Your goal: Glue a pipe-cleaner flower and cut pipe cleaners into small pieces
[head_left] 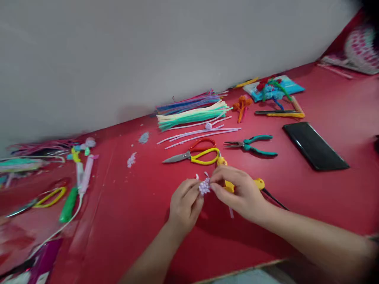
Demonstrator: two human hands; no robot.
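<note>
My left hand is closed around a small lilac cluster of fuzzy pieces, its fingertips pinching the cluster's lower left side. At the cluster's right edge, my right hand has thumb and forefinger pressed together; whatever they pinch is too small to make out. Partly hidden behind my right hand lies a yellow glue gun with a black cord. Just beyond my hands rest scissors with one red and one yellow handle loop. Teal-handled pliers lie to their right.
Bundles of pipe cleaners lie along the wall, with loose lilac pipe cleaners in front. A black phone is at right. Lilac clippings dot the red table. Another pair of scissors and a green-handled tool sit left.
</note>
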